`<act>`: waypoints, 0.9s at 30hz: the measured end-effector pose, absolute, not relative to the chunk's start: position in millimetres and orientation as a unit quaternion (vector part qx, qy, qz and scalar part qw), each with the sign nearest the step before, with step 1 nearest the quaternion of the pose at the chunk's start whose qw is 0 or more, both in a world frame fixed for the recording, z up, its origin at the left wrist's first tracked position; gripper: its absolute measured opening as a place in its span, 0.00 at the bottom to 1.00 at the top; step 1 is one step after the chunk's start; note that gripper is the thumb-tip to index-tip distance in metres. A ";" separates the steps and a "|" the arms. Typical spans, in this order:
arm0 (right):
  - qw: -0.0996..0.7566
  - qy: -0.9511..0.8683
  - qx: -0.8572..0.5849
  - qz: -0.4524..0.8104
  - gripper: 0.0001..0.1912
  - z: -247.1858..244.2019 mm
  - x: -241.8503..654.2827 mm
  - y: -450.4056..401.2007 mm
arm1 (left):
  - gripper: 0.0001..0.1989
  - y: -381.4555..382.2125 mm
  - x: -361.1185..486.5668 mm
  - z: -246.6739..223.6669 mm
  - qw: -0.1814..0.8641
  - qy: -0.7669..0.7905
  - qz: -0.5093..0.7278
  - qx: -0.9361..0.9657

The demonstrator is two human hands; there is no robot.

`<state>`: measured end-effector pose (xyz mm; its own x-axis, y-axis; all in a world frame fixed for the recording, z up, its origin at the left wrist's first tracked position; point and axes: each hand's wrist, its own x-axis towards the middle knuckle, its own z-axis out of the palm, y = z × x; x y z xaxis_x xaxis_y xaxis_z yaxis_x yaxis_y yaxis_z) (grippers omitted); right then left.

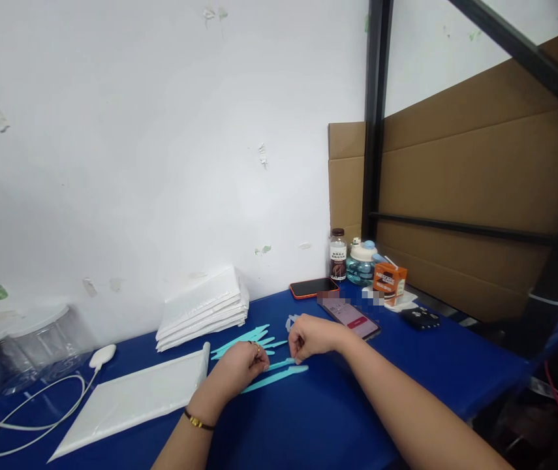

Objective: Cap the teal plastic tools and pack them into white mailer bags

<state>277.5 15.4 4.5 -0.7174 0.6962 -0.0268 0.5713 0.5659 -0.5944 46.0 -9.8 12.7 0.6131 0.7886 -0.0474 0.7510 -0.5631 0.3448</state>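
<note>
My left hand [245, 365] is closed, its fingertips pinching the left part of a thin turquoise stick-like piece [280, 364]. At the right end of that same piece, the fingers of my right hand [310, 338] are pinched together. Just in front lies another turquoise piece [283, 374], flat on the blue table [337, 418]. Behind my left hand several more turquoise pieces [242, 341] are fanned out in a loose pile. Small translucent pieces [290, 321] show behind my right hand, partly hidden by it.
To the left lie a flat white padded envelope [136, 398], a stack of white envelopes [200, 310], a white cable [83, 388] and clear containers [46, 339]. Two phones [314, 288], a brown bottle [338, 258], a jug [361, 264], an orange carton [389, 282] and a black object [420, 317] stand or lie right.
</note>
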 end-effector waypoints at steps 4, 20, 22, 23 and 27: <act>0.114 -0.866 -0.387 0.296 0.10 12.4 287.8 15.5 | 0.10 -7.1 41.2 14.0 0.184 0.448 0.059 0.873; 0.140 -0.841 -0.500 0.149 0.10 2.7 305.4 32.8 | 0.07 8.9 18.2 12.6 0.080 0.522 0.067 0.846; 0.136 -0.833 -0.507 0.174 0.09 2.9 305.9 32.7 | 0.07 8.6 18.1 12.3 0.090 0.527 0.071 0.842; 0.135 -0.831 -0.509 0.181 0.08 3.3 306.4 32.3 | 0.07 8.8 17.7 11.4 0.097 0.530 0.076 0.839; 0.127 -0.826 -0.514 0.191 0.06 5.9 308.2 29.7 | 0.08 10.5 15.1 7.0 0.149 0.527 0.104 0.830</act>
<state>308.2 29.7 5.9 -0.4387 0.8985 0.0131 0.8019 0.3980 -0.4456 15.1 10.5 7.0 0.4231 0.9060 0.0155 0.8439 -0.4002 0.3572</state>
